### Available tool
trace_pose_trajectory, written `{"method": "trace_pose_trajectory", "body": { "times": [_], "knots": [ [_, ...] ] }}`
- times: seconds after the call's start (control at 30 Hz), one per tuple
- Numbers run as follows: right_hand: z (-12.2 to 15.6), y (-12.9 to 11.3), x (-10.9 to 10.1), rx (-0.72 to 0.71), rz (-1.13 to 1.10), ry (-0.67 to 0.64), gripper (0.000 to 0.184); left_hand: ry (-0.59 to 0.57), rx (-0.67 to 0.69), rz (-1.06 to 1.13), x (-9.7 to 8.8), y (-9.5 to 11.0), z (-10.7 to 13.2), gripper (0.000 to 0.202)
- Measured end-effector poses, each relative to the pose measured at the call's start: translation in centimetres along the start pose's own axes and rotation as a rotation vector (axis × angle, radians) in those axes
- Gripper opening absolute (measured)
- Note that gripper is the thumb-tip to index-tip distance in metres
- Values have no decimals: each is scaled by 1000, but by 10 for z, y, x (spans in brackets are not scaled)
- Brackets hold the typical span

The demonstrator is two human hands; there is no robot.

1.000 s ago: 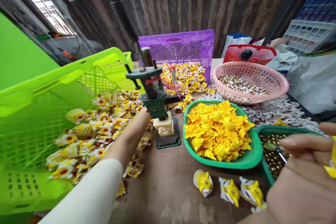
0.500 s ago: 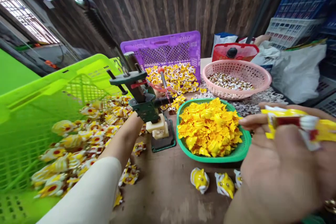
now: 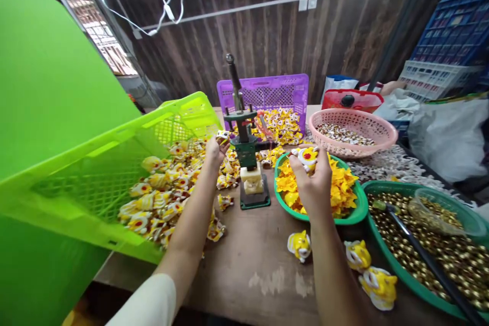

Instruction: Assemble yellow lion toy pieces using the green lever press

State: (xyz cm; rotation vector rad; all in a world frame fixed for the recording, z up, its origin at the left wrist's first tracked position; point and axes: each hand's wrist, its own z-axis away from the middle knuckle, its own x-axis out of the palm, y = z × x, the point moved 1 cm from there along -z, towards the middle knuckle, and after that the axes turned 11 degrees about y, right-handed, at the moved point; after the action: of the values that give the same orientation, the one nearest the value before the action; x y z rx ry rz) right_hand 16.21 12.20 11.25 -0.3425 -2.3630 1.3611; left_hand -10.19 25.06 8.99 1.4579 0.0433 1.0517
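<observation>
My left hand [image 3: 217, 152] is closed around a small white-and-yellow plastic toy part [image 3: 222, 135], left of the green hand press [image 3: 246, 147]. A pale block [image 3: 252, 179] sits on the press's base. In my right hand [image 3: 316, 179] is a yellow-and-white toy piece [image 3: 306, 157] with a red spot, gripped between thumb and fingers. That hand hovers over a green basin [image 3: 359, 209] of yellow plastic parts [image 3: 342, 188]. On the table below, a yellow-and-white animal figure [image 3: 299, 245] stands left of my right forearm; two more figures [image 3: 378, 285] lie right of it.
A lime-green crate [image 3: 95, 163] spills toy parts at the left. Behind the press stands a purple crate [image 3: 263, 81] of parts. At the right are a pink basket [image 3: 355, 114] of small pieces and a green tub [image 3: 385, 254] of gold beads with a dark-handled tool [image 3: 420, 252].
My right hand has moved left and forward from the right edge, carrying its toy piece over the basin. My left hand, hidden behind the press before, now shows with a part. The view has shifted.
</observation>
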Motion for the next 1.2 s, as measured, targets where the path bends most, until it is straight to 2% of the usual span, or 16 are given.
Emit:
{"method": "trace_pose_trajectory", "body": {
  "times": [0.07, 0.13, 0.23, 0.33, 0.47, 0.6, 0.8, 0.93, 1.03, 1.13, 1.2],
  "knots": [
    [7, 6, 4, 31, -58, -67, 27, 19, 4, 33, -17, 12, 3, 35],
    [13, 11, 8, 81, -134, -174, 34, -27, -25, 88, -32, 20, 17, 38],
    [23, 11, 16, 150, -192, -325, 47, -155, -135, 163, -44, 22, 55, 37],
    [34, 4, 23, 170, -198, -428, 50, -277, -201, 171, -47, 13, 97, 32],
    [47, -4, 32, 111, -159, -496, 48, -370, -85, 140, -46, -4, 139, 27],
    [55, -1, 39, 48, -190, -450, 53, -356, 55, 125, -36, -16, 164, 29],
    [61, -1, 36, -22, -182, -223, 52, -392, 232, 87, -15, -12, 176, 26],
    [62, -12, 31, -87, -195, -213, 48, -379, 314, 58, -9, -7, 172, 21],
    [64, -12, 33, -80, -223, -262, 50, -410, 237, 95, -5, -12, 174, 26],
    [62, 0, 37, -49, -265, -262, 54, -483, 89, 154, 0, -23, 178, 40],
    [58, 10, 36, -31, -267, -251, 55, -496, 44, 154, 3, -27, 179, 38]
  ]
}}
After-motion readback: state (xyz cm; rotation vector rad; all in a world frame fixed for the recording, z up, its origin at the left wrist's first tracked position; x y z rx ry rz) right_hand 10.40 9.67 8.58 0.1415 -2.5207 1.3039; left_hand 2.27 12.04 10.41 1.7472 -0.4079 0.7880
